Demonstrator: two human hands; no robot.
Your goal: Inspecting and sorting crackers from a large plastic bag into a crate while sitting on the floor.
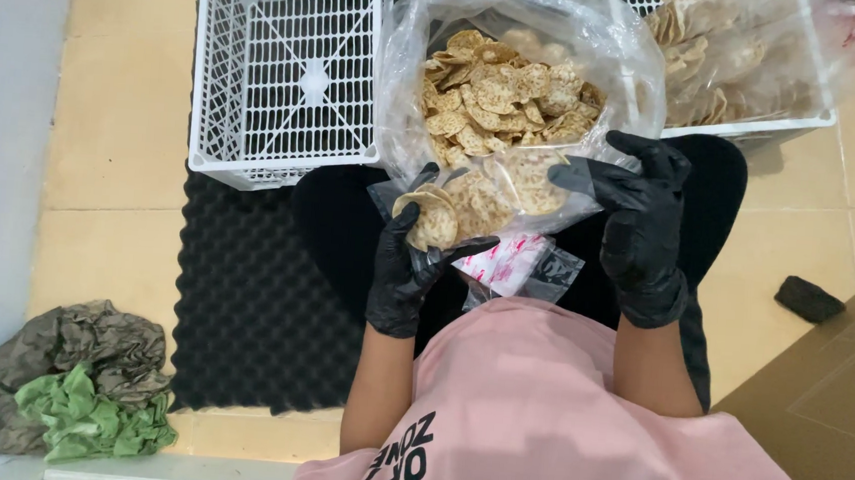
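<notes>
From left to right: crumpled green and grey cloths (81, 386) on the floor, an empty white crate (284, 70), the gloved left hand (411, 264) pinching a small clear pouch of round crackers (450, 207), a large open bag of crackers (513, 86), and the gloved right hand (639, 225) gripping that bag's lower edge.

Crackers (502, 100) in bag (601, 52); empty crate (289, 70) left, rags (82, 376) far left.

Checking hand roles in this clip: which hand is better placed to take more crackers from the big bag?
Probably the right hand: its grip rests at the big bag's open rim beside the loose crackers, while the left hand already holds the small packet.
</notes>
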